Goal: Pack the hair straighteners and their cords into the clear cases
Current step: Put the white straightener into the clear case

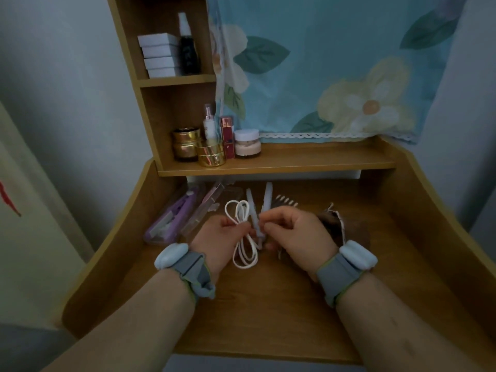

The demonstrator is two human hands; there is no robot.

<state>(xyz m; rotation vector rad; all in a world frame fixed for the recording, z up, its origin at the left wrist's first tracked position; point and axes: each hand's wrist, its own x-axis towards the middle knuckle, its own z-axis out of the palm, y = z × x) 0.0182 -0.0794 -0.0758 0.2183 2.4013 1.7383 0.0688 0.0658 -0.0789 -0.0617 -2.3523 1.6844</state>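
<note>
A small white hair straightener (265, 202) stands up between my hands over the middle of the desk, its two arms spread apart. My right hand (292, 232) grips its lower part. My left hand (220, 237) pinches a looped white cord (243, 237), which hangs in coils above and below the fingers. At the desk's left lies a purple straightener (178, 213) inside a clear case (158, 234). A second clear case (204, 208) lies open just right of it, and what it holds I cannot make out.
A wooden comb (285, 202) and a brown cloth pouch (346, 229) lie right of my hands. The low shelf (308, 163) above the desk carries gold jars, a red box and a cream jar. White boxes and a dark bottle stand higher up.
</note>
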